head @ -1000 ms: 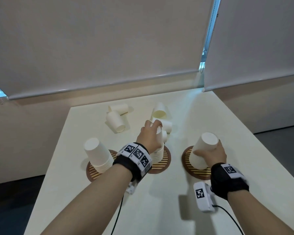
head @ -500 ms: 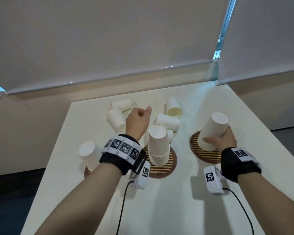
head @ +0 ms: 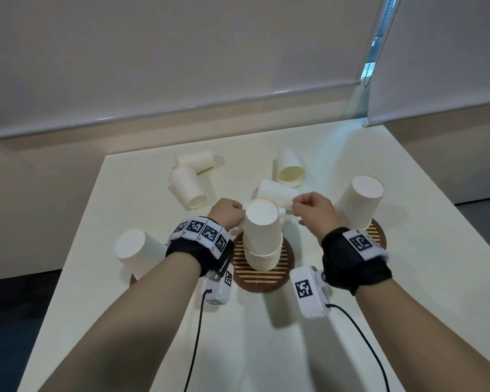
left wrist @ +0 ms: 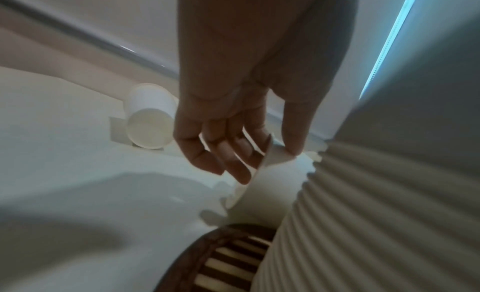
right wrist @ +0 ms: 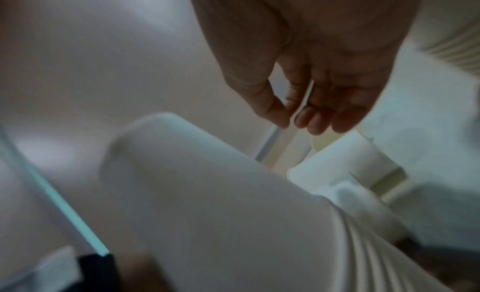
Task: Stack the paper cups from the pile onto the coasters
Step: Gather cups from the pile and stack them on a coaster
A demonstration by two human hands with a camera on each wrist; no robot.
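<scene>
My left hand (left wrist: 249, 95) pinches the rim of a lying cup (left wrist: 275, 185) between thumb and forefinger, the other fingers (left wrist: 205, 158) loosely curled beside it; that cup lies just behind the middle stack (head: 262, 236), at its 11 o'clock. My right hand (head: 313, 215) sits at the stack's 2 o'clock with its fingers (right wrist: 311, 119) bent toward the thumb. From the blurred wrist view I cannot tell whether they hold anything. A second lying cup (head: 277, 195) rests right by its knuckles.

The middle stack stands upside down on the middle coaster (head: 263, 271). At 3 o'clock from it the right stack (head: 357, 205) stands on the right coaster (head: 376, 233); at 9 o'clock the left stack (head: 137, 254) hides nearly all of the left coaster (head: 132, 279).

Farther back on the worktop (head: 266, 349), loose cups lie on their sides: one open-mouthed cup (head: 289, 169) at 1 o'clock, and a touching pair (head: 190, 179) at 11 o'clock.
</scene>
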